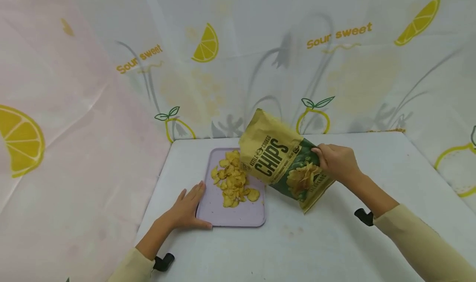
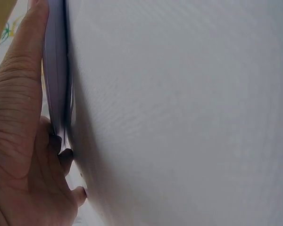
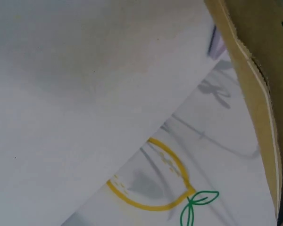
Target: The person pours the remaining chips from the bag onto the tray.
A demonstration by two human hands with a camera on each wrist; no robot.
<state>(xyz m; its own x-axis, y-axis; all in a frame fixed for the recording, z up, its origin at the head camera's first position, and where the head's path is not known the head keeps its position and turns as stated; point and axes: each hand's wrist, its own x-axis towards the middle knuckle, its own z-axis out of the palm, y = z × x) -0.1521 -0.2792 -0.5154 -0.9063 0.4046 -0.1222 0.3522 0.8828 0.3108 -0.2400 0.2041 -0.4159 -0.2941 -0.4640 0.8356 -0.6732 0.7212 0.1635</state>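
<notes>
My right hand grips the lower end of a yellow-green chip bag, thumb on its printed front. The bag is tilted, its upper end pointing left over the lilac tray. Potato chips lie heaped on the tray, one larger chip apart at the right of the pile. With fingers spread, my left hand rests against the tray's near left corner, thumb along the front edge. In the left wrist view the thumb lies along the tray's side. The bag's back edge fills the right wrist view's right side.
A white table carries the tray, with a few small crumbs or specks on it. Behind it and at the left hangs a cloth backdrop printed with lemons and lettering. Each wrist wears a small black camera mount.
</notes>
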